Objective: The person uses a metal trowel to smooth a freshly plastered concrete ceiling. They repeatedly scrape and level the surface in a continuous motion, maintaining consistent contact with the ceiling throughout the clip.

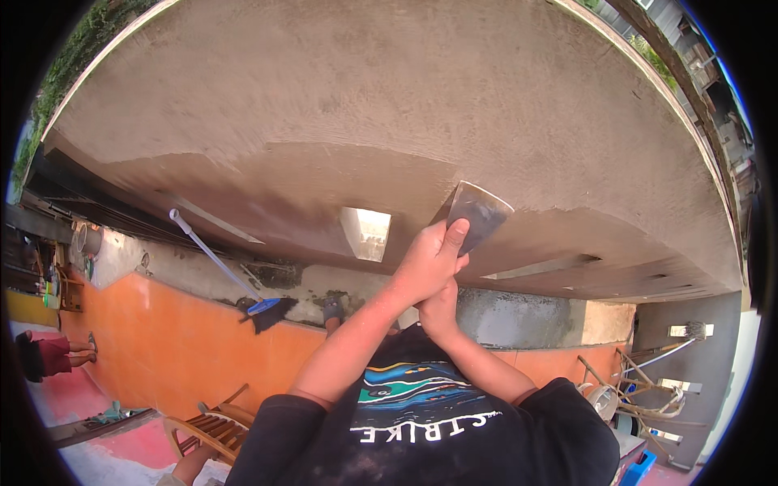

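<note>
A wide-bladed scraper (pixel 478 217) rests its flat metal blade against a grey cement wall (pixel 389 97), its edge tilted up and to the right. My left hand (pixel 431 255) is closed on it, with the thumb pressed along the blade's base. Just below and partly behind it, my right hand (pixel 438 312) is closed around the lower end; its fingers and the handle are mostly hidden. Both hands are clasped close together. Around the blade, the wall's smoother, darker lower band meets a lighter, rougher upper area along an uneven line.
Left of me, a blue broom (pixel 263 306) leans on the wall over an orange floor (pixel 178 332). A small opening (pixel 366 233) pierces the wall. Behind me stands a wooden chair (pixel 212 429); to the right are poles and a bucket (pixel 600 398). Another person (pixel 61 356) stands far left.
</note>
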A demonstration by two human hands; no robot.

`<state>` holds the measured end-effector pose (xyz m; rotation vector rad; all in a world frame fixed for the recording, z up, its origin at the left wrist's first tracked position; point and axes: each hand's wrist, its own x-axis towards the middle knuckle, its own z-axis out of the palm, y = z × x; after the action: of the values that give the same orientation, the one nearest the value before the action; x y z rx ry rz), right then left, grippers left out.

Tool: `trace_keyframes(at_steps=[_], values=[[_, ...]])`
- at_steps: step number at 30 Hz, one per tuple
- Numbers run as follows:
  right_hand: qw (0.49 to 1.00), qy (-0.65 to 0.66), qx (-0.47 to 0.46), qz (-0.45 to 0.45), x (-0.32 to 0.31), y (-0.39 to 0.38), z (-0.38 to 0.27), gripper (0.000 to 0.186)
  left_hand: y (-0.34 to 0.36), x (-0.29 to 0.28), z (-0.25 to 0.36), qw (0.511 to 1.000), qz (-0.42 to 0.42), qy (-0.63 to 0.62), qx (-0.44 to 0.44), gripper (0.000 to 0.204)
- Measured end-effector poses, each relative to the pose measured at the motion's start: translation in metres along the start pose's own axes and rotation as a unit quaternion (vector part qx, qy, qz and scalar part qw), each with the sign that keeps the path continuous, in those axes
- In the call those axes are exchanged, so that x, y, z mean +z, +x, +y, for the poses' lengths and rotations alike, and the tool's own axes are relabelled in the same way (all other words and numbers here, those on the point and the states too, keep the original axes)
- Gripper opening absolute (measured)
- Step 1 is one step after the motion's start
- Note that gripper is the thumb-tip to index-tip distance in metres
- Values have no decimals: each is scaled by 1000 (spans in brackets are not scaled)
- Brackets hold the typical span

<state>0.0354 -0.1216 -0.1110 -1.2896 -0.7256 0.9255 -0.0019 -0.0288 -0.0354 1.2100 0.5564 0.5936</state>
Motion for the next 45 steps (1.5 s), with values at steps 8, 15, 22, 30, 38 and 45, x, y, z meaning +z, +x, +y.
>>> trace_keyframes(at_steps=[8,15,22,30,38,45], values=[[998,43,39,34,13,5,-1,12,6,-10,-3,1000,10,23,6,59],[992,89,72,57,21,-10,10,21,1,-15,-8,992,-6,71,-100,56],[992,70,63,89,23,-21,36,24,-3,-23,-29,997,-18,63,-35,56],[978,-11,-157,135,31,31,-36,10,25,-5,41,995,-51,63,62,56],[991,37,111,63,18,15,-26,17,8,-9,30,997,-44,66,-7,57],[998,21,-40,31,12,13,-12,5,13,-8,13,999,-23,44,16,57]])
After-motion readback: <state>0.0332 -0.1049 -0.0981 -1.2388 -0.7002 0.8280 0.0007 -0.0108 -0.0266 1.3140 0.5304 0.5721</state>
